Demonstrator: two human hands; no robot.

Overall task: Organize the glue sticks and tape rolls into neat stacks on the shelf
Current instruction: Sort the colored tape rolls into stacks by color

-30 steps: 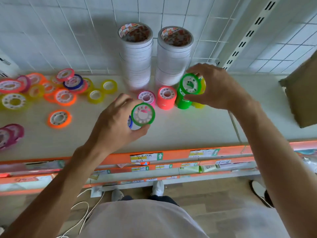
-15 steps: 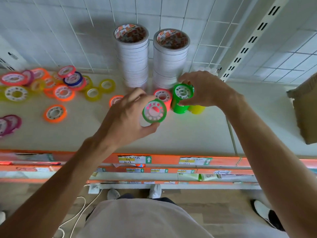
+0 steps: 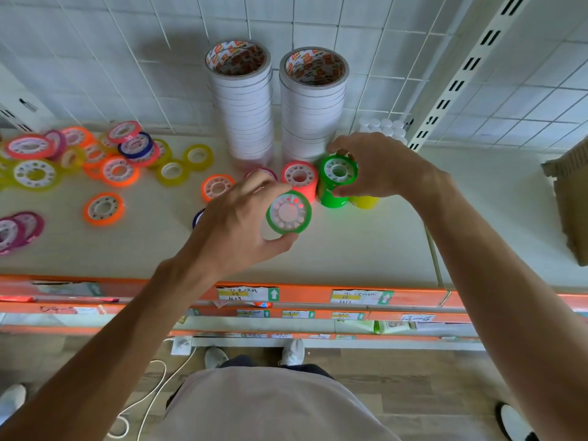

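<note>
Two hands are seen over the shelf (image 3: 350,249), both in front of the two tall white tape stacks (image 3: 245,106) taken here as landmark; the left hand (image 3: 235,224) is curled round a green tape roll (image 3: 289,212), which is pinched between thumb below and fingers above and held clear of the shelf, just in front of the white stacks; the right hand (image 3: 385,167) is closed on the top roll of the green stack (image 3: 334,183), its thumb at the near side and its fingers bent over the far side; the green stack stands directly in front of the right-hand white stack, touching a red stack (image 3: 300,179) on its left, with a yellow stack (image 3: 364,201) partly hidden under the right hand on its other side; an orange roll (image 3: 218,187) lies flat in front of the left-hand white stack; loose rolls (image 3: 117,160) in orange, pink, yellow and blue are scattered well to the left of the white stacks; white caps (image 3: 383,127) are grouped just right of them against the wire grid back panel (image 3: 95,58); a cardboard box (image 3: 569,202) sits far to the right; the pale shelf is edged by an orange price rail (image 3: 413,297) with labels; lower shelves and a wooden floor (image 3: 413,377) are seen below; the held roll is translucent green with a white, holed core.
</note>
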